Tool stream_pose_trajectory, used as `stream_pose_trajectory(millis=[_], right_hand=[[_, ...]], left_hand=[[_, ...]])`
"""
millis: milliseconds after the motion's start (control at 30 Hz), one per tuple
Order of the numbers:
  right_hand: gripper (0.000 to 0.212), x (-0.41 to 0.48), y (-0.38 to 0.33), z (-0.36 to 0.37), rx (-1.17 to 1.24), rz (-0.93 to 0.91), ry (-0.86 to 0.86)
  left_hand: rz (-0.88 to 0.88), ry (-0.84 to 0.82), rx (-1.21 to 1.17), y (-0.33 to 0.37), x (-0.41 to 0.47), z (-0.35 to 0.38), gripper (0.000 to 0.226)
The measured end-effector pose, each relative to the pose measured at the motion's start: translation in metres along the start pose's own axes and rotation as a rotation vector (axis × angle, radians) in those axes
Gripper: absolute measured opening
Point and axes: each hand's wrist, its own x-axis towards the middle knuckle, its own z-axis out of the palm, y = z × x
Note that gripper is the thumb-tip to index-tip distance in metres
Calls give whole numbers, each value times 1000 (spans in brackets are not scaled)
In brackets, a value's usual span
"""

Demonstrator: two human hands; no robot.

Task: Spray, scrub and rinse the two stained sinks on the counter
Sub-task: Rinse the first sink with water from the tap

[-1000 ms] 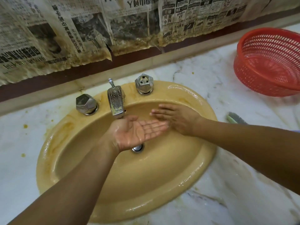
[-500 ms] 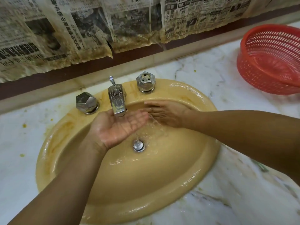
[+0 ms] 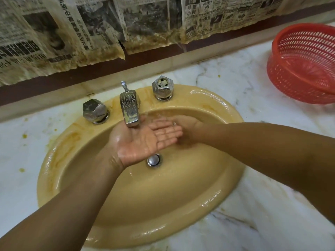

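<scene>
**Wet hands meet under the tap of a stained yellow sink**

A person leans over an oval yellow sink [image 3: 181, 223] set into a white marble bench [image 3: 272, 214], both bare forearms reaching into the bowl. The left hand [image 3: 145, 140] lies palm up directly beneath the chrome spout [image 3: 129, 109]. Its grip is apart, with fingers straight and side by side, holding nothing, and the palm glistens with water. The right hand [image 3: 190, 128] comes in from the other side and sits just behind and below the left fingers, against the back wall of the bowl. It is blurred and half covered, so whether its grip is apart or together cannot be told.

Two faceted chrome knobs flank the spout on the sink's back rim, the left knob [image 3: 94, 110] and the right knob [image 3: 162, 87]. A chrome drain plug [image 3: 154, 159] shows at the bottom of the bowl, just below the left wrist. Orange-brown stains [image 3: 68, 142] streak the left side of the rim, the near rim shines wet, and small yellow spots [image 3: 24, 136] dot the bench to the left.

A red perforated plastic basket [image 3: 304, 64] stands on the bench to the right, well apart from the sink. Yellowed, tattered newspaper [image 3: 90, 29] hangs along the wall behind.
</scene>
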Motion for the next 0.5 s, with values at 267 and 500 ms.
stream_pose_trajectory(millis=[267, 500], right_hand=[[68, -103, -47, -21, 779, -35, -431], [76, -115, -28, -13, 607, 123, -412]], left_hand=[[-235, -102, 128, -23, -8, -18, 70], [1, 56, 57, 17, -15, -31, 68]])
